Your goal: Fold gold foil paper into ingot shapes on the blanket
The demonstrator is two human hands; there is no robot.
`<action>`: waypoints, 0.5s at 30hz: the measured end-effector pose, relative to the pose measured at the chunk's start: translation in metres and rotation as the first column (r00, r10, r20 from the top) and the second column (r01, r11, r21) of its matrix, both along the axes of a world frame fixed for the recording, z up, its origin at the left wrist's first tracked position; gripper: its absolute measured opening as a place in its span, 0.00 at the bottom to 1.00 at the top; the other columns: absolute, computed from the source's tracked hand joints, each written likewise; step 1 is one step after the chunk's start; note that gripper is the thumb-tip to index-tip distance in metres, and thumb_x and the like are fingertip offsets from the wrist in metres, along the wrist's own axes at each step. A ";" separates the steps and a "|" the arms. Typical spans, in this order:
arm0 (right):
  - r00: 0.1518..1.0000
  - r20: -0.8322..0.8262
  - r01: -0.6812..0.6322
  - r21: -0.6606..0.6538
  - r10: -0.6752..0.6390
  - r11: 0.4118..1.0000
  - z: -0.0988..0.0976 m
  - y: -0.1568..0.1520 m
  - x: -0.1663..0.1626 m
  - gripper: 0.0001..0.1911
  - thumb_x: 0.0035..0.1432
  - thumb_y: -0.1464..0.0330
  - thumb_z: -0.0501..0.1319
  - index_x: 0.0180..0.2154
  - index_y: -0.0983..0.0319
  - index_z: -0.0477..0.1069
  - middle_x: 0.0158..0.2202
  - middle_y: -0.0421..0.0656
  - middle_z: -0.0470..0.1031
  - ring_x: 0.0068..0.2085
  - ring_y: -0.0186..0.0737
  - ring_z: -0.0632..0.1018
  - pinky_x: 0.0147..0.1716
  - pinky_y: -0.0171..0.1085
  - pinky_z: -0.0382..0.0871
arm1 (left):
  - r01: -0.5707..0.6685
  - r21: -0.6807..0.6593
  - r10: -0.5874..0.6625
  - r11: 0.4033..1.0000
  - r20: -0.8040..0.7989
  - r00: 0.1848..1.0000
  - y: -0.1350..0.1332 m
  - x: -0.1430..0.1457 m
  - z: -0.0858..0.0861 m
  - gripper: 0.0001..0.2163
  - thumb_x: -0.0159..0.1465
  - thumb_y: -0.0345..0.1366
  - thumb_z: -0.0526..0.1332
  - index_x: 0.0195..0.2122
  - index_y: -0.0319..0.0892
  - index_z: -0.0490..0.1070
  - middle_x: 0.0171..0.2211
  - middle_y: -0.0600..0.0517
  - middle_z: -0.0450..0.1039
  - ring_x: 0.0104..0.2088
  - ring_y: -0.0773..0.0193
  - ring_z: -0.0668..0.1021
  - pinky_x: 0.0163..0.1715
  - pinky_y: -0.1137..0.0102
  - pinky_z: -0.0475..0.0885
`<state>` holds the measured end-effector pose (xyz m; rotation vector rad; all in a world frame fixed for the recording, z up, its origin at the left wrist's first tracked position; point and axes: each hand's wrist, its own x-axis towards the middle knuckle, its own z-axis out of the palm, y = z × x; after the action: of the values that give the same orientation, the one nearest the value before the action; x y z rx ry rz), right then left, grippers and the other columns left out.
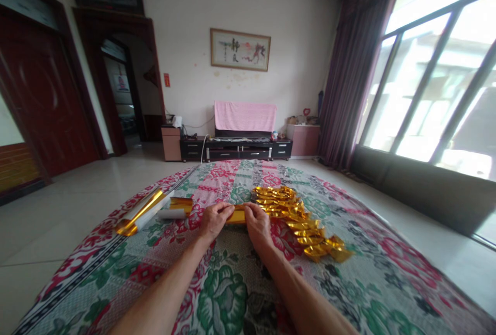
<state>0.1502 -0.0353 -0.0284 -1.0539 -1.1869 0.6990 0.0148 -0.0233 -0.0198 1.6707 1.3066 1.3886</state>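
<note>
A sheet of gold foil paper point(236, 216) is stretched between my two hands, just above or on the floral cloth. My left hand point(216, 219) pinches its left side between thumb and fingers. At the opposite side, my right hand point(257, 223) grips it the same way. The foil's far edge looks folded over at my fingertips. To the right lie several folded gold foil pieces point(281, 202), overlapping in rows, with more folded pieces point(323, 242) closer to me. Left of my hands rest a loose gold sheet point(181, 205) and a larger curled gold sheet point(143, 212) with a white back.
The patterned cloth point(222, 293) covers a wide rounded surface. Beyond it, a black low cabinet point(242, 150) carries something draped with a pink cloth point(245, 115). Windows point(430, 82) and a purple curtain point(349, 66) line the right side; a dark red door point(42, 87) stands left.
</note>
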 end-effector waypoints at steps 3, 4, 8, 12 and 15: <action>1.000 -0.006 -0.005 0.004 0.005 1.000 -0.002 0.002 0.000 0.16 0.49 0.61 0.54 0.33 0.65 0.72 0.28 0.42 0.75 0.29 0.36 0.73 0.30 0.32 0.66 | -0.007 0.005 0.007 1.000 -0.005 1.000 0.000 0.000 0.000 0.13 0.52 0.44 0.59 0.30 0.39 0.75 0.25 0.52 0.75 0.28 0.65 0.74 0.28 0.74 0.67; 1.000 -0.009 -0.004 0.004 0.004 1.000 -0.003 0.003 0.000 0.16 0.49 0.61 0.54 0.33 0.65 0.72 0.28 0.43 0.75 0.30 0.36 0.73 0.30 0.32 0.67 | -0.007 0.008 0.007 1.000 -0.009 1.000 0.000 0.001 0.001 0.13 0.52 0.44 0.59 0.30 0.39 0.75 0.25 0.52 0.75 0.28 0.65 0.74 0.28 0.74 0.67; 1.000 -0.017 0.020 -0.012 -0.020 1.000 -0.005 0.005 0.001 0.17 0.48 0.61 0.55 0.34 0.66 0.73 0.30 0.44 0.75 0.31 0.37 0.73 0.32 0.33 0.67 | -0.018 -0.004 0.018 1.000 -0.020 1.000 0.000 0.001 0.002 0.13 0.52 0.44 0.59 0.29 0.38 0.75 0.24 0.52 0.74 0.27 0.65 0.74 0.28 0.75 0.66; 0.999 -0.020 0.041 -0.025 -0.042 0.999 -0.003 0.004 0.001 0.18 0.48 0.60 0.54 0.34 0.66 0.73 0.31 0.44 0.76 0.32 0.38 0.74 0.33 0.34 0.67 | -0.026 0.001 0.026 1.000 -0.028 0.999 0.001 0.000 0.000 0.13 0.53 0.44 0.59 0.29 0.39 0.75 0.24 0.53 0.74 0.27 0.65 0.74 0.28 0.75 0.66; 0.999 -0.018 0.039 -0.029 -0.039 0.999 -0.001 0.002 0.002 0.18 0.48 0.60 0.54 0.34 0.66 0.73 0.31 0.44 0.76 0.32 0.38 0.74 0.34 0.34 0.67 | -0.021 0.008 0.021 1.000 -0.024 0.999 0.002 0.000 -0.002 0.14 0.53 0.45 0.58 0.29 0.39 0.75 0.23 0.53 0.74 0.27 0.65 0.73 0.28 0.75 0.66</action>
<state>0.1517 -0.0334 -0.0294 -1.0895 -1.1401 0.6962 0.0144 -0.0216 -0.0215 1.6881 1.3371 1.3921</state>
